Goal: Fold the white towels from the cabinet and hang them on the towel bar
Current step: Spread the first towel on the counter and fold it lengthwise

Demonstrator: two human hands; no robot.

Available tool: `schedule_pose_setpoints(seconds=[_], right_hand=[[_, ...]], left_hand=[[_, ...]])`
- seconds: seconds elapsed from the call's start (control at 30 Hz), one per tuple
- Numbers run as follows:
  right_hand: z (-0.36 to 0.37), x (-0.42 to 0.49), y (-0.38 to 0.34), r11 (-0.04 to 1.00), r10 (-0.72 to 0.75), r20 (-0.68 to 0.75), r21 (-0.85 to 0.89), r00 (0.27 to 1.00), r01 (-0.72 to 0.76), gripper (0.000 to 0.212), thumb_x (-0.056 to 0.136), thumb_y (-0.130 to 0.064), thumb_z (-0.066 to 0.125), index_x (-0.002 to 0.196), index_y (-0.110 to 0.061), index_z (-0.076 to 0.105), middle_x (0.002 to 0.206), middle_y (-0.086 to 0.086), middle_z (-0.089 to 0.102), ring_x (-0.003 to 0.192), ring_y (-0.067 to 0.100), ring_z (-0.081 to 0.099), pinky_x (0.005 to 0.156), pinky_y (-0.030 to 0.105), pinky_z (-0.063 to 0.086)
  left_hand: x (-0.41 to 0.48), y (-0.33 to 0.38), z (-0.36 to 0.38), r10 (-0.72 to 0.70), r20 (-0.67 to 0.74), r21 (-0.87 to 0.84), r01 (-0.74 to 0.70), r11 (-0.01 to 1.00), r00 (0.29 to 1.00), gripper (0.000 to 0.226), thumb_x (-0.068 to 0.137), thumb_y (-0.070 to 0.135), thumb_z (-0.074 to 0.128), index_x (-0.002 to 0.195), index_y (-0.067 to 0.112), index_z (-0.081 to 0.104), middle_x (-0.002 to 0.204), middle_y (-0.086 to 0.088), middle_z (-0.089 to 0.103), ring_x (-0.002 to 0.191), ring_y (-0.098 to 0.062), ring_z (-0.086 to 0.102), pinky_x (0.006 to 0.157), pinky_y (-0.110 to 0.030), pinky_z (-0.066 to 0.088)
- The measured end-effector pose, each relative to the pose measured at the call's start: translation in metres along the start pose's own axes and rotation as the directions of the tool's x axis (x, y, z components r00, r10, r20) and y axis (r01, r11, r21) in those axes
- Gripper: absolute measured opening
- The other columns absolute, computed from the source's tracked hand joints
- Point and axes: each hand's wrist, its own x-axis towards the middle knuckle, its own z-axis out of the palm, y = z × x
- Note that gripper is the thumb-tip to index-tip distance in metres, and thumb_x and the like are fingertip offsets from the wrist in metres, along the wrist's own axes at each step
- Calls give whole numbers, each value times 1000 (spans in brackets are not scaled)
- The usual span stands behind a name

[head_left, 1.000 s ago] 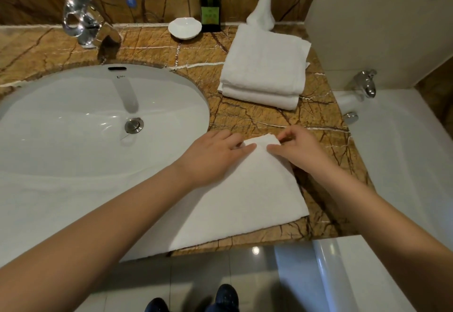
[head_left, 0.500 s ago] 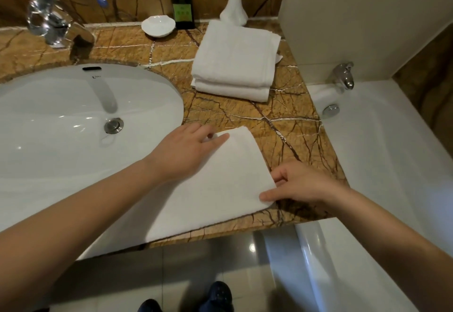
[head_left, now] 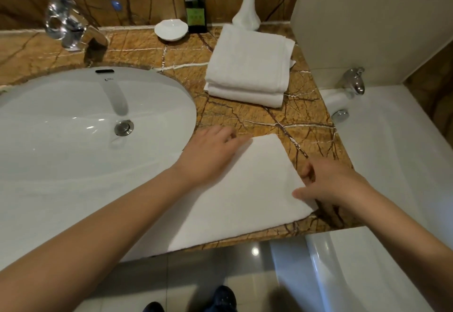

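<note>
Folded white towel lies flat on the brown marble counter, at its near edge. The towel's left part reaches over the rim of the white sink.

Left hand lies palm down on the towel's far left corner, fingers straight and together, pressing the cloth flat. Right hand is at the towel's right edge, near the front corner. Its thumb lies on top of the cloth and its fingers curl in at the edge, pinching it. Cannot tell if the fingertips are under the cloth.

Stack of folded towels sits farther back on the counter, well apart from the towel being worked, two in the pile.

Behind the stack stands a white vase base. Left of it are a dark green soap bottle and a small white dish. Chrome faucet is at the back of the sink. White bathtub is on the right with a chrome spout. Dark shoes show on the tiled floor below.
</note>
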Motion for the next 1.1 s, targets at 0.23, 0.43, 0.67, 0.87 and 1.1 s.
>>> schedule_pose_setpoints(seconds=[0.23,0.43,0.67,0.87,1.1], right_hand=[[8,26,-73,849,-493,-350,7,796,529,19,88,-28,62,107,-28,59,99,-12,59,92,8,55,75,34,51],[21,52,-124,764,-637,-274,-99,721,637,18,88,-22,59,106,-18,62,105,0,59,104,21,50,84,38,44],[14,60,-130,729,-678,-235,-92,697,678,7,83,-21,65,87,-23,60,89,-7,59,90,15,52,78,36,43],[21,58,-127,750,-654,-313,-154,688,643,3,94,-26,52,94,-23,52,84,-8,58,77,19,54,67,32,35],[17,64,-123,780,-626,-198,-188,754,597,21,85,-43,58,84,-25,47,82,-10,50,82,17,45,72,35,35]], left_hand=[[-46,-47,-24,-322,79,-405,325,855,944,18,82,34,68,95,21,67,93,6,60,86,-15,58,76,-37,48],[-61,-75,-25,-346,302,-512,458,727,888,22,72,36,79,83,35,60,92,9,61,83,-10,56,78,-33,48],[-61,-90,-19,-398,419,-547,576,607,816,32,66,41,83,62,23,57,55,20,55,50,4,47,50,-11,35],[-67,-91,-19,-369,281,-590,463,661,886,30,83,41,67,66,18,57,59,8,52,59,-9,49,59,-33,39],[-75,-106,-21,-366,516,-502,620,603,774,59,77,55,68,43,18,38,41,8,34,43,-9,35,47,-23,29]])
